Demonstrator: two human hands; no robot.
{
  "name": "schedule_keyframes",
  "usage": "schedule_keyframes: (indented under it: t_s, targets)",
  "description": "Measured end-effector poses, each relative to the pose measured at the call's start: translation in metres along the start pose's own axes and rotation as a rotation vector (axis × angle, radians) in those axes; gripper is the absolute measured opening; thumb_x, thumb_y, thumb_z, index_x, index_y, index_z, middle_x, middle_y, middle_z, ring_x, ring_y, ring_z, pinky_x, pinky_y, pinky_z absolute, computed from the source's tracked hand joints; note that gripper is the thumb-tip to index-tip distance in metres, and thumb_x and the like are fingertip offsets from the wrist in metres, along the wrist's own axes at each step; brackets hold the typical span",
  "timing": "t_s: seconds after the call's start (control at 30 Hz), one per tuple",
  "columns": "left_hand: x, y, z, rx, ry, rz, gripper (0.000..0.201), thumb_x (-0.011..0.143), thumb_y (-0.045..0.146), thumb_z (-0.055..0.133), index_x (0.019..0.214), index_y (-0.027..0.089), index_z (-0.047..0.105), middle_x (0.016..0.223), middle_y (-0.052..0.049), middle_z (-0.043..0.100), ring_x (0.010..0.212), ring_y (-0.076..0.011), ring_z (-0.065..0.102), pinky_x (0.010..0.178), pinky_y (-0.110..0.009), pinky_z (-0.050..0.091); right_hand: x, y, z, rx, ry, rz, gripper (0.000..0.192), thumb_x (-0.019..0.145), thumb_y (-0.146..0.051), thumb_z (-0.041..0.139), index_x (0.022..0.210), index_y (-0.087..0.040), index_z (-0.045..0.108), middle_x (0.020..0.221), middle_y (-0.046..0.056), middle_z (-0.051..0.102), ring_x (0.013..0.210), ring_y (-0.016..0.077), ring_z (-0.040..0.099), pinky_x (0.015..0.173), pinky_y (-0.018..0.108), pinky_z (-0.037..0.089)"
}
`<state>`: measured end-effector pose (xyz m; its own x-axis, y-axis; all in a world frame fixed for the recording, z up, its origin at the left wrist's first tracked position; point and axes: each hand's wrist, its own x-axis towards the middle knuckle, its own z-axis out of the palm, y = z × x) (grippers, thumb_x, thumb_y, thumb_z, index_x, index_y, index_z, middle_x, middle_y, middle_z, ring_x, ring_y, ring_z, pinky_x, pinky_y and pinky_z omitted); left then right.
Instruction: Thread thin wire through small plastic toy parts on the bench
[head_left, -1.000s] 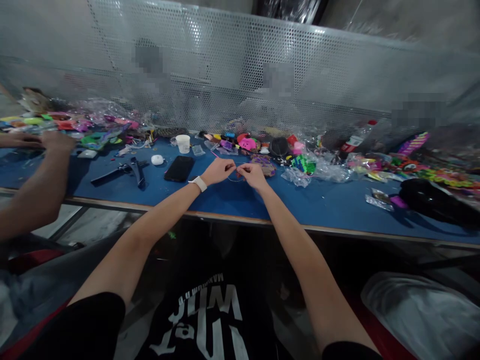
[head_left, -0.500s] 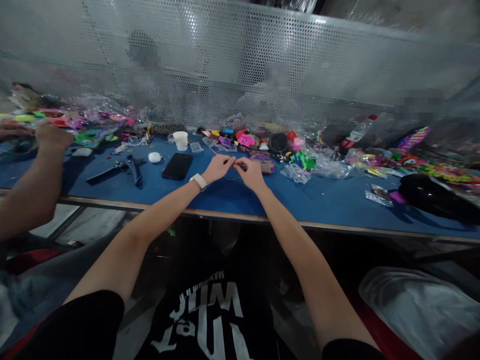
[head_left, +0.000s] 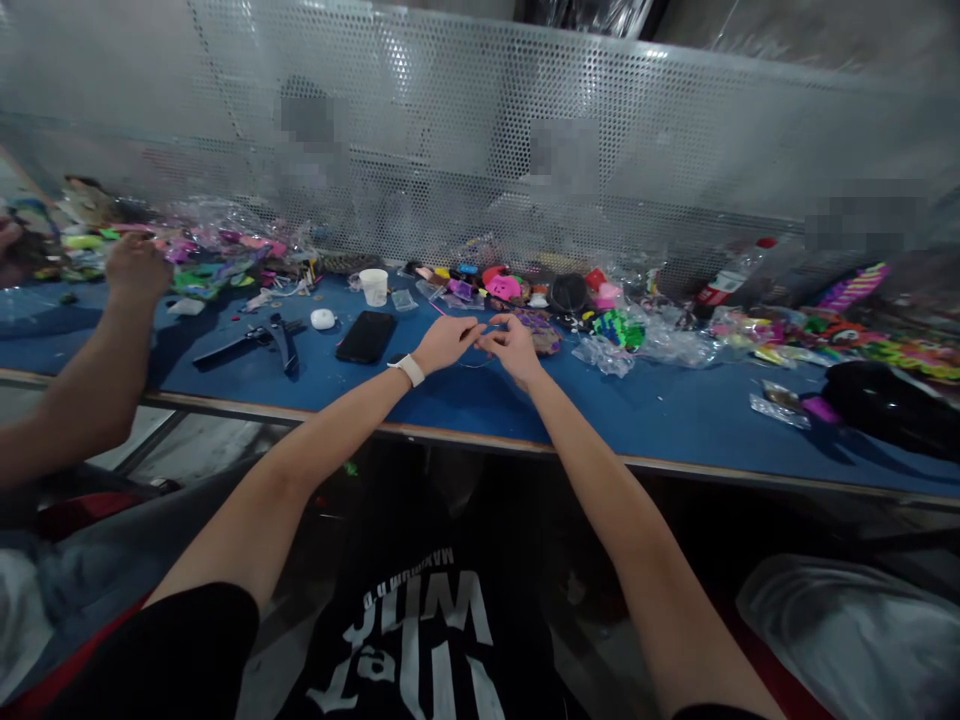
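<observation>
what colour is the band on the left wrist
The band on the left wrist is white; the head view shows it best.

I'm in what looks like a handicraft workshop, since a long blue bench (head_left: 637, 400) faces me with a perforated metal screen (head_left: 450, 110) at twelve o'clock, bright trinkets (head_left: 619, 328) and clear bags (head_left: 679, 346) heaped along it from ten to two, and a co-worker's hand (head_left: 139, 268) over it at ten.

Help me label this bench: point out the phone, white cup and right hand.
Phone (head_left: 366, 337), head view: upper face.
White cup (head_left: 373, 290), head view: side wall.
Right hand (head_left: 515, 351), head view: back of the hand.
</observation>
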<state>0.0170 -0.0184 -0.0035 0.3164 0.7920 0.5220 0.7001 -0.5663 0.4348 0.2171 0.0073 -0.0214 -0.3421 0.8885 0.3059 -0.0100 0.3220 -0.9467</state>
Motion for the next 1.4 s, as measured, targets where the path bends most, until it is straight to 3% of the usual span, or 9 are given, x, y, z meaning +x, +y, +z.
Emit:
schedule_keyframes:
  t_s: [0.1,0.2,0.3,0.43,0.73,0.87,1.13,1.27,1.4]
  targets:
    - [0.001,-0.001,0.000,0.113,-0.025,0.035,0.036,0.121,0.027,0.059,0.086,0.023,0.062,0.087,-0.007,0.076,0.084,-0.0236,0.070,0.080,-0.034,0.042,0.003,0.002,-0.002,0.139,-0.063,0.103,0.090,0.055,-0.070,0.111,0.112,-0.032,0.052,0.077,-0.005,0.074,0.076,0.0224,0.073,0.073,0.034,0.055]
    - [0.001,-0.001,-0.001,0.149,-0.030,0.044,0.035,0.122,0.026,0.059,0.088,0.022,0.064,0.088,-0.008,0.076,0.086,-0.0243,0.071,0.081,-0.034,0.043,0.001,0.000,-0.003,0.141,-0.111,0.079,0.080,0.062,-0.073,0.107,0.109,-0.030,0.060,0.082,-0.002,0.077,0.077,0.0208,0.071,0.077,0.036,0.058]
    - [0.001,-0.002,-0.002,0.081,-0.003,0.005,0.041,0.123,0.028,0.057,0.082,0.024,0.057,0.079,-0.004,0.070,0.077,-0.0219,0.065,0.078,-0.034,0.041,-0.002,-0.001,-0.001,-0.004,-0.080,-0.079,0.066,0.072,-0.072,0.101,0.105,-0.029,0.064,0.086,0.000,0.077,0.083,0.0228,0.073,0.079,0.037,0.060]
    - [0.003,-0.002,-0.001,-0.025,0.042,-0.075,0.049,0.121,0.028,0.056,0.074,0.025,0.047,0.070,0.000,0.059,0.070,-0.0195,0.054,0.073,-0.035,0.036,-0.003,0.002,-0.003,-0.210,-0.044,-0.250,0.052,0.082,-0.056,0.094,0.117,-0.028,0.068,0.096,0.004,0.084,0.091,0.0271,0.078,0.084,0.041,0.062]
    - [0.006,-0.010,0.006,-0.113,0.004,-0.173,0.054,0.121,0.033,0.054,0.068,0.024,0.048,0.068,0.000,0.058,0.068,-0.0181,0.052,0.072,-0.035,0.033,-0.006,0.004,-0.010,-0.620,-0.009,-0.315,0.014,0.102,-0.027,0.080,0.114,-0.024,0.087,0.109,0.010,0.093,0.097,0.0314,0.086,0.092,0.044,0.065]
    - [0.005,-0.016,0.008,-0.110,0.003,-0.134,0.052,0.121,0.036,0.053,0.070,0.024,0.050,0.070,-0.001,0.061,0.069,-0.0178,0.054,0.072,-0.034,0.034,-0.009,-0.001,-0.009,-0.827,-0.032,-0.368,0.019,0.107,-0.019,0.078,0.120,-0.025,0.091,0.121,0.011,0.093,0.110,0.0331,0.087,0.099,0.045,0.065]
    - [0.004,-0.017,0.010,-0.053,0.069,-0.068,0.053,0.122,0.036,0.054,0.072,0.026,0.042,0.067,0.000,0.055,0.068,-0.0186,0.051,0.072,-0.035,0.034,-0.011,-0.002,-0.004,-1.076,-0.051,-0.396,0.019,0.119,-0.025,0.071,0.127,-0.024,0.088,0.126,0.013,0.089,0.116,0.0337,0.083,0.085,0.039,0.056]
    - [0.002,-0.015,0.009,0.026,0.119,-0.027,0.052,0.123,0.034,0.056,0.073,0.027,0.041,0.067,0.000,0.056,0.066,-0.0198,0.052,0.071,-0.037,0.035,-0.012,-0.003,-0.002,-1.081,-0.035,-0.427,0.018,0.122,-0.028,0.069,0.123,-0.022,0.086,0.123,0.013,0.088,0.112,0.0320,0.082,0.082,0.038,0.052]
    - [-0.001,-0.013,0.007,0.142,0.139,0.010,0.048,0.124,0.034,0.056,0.077,0.026,0.051,0.074,-0.004,0.066,0.071,-0.0227,0.063,0.073,-0.037,0.036,-0.011,-0.001,-0.004,-1.013,-0.018,-0.465,0.018,0.122,-0.030,0.069,0.117,-0.023,0.084,0.116,0.011,0.087,0.103,0.0295,0.080,0.082,0.038,0.050]
